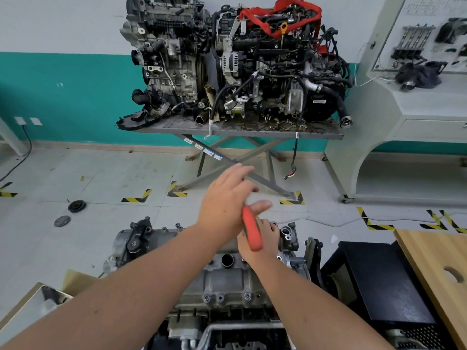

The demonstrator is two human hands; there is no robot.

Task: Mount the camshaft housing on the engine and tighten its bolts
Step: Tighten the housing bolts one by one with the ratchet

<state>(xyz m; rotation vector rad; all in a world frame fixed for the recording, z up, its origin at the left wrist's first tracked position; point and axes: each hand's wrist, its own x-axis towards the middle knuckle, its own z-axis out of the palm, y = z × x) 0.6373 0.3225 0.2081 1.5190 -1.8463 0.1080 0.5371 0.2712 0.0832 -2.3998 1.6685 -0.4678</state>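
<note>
At six o'clock, camshaft housing [227, 279] sits on the engine [222, 322], bolts [247, 296] fitted. Right hand [260, 245] grips an orange-handled tool [251, 229] at the far edge; left hand [227, 200] open, fingers straight, palm above the handle. Tightening appears underway; next move likely needs steady turning force.

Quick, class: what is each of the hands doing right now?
Left hand: open, fingers straight, over the red handle.
Right hand: grips the red handle, above the engine.
</note>
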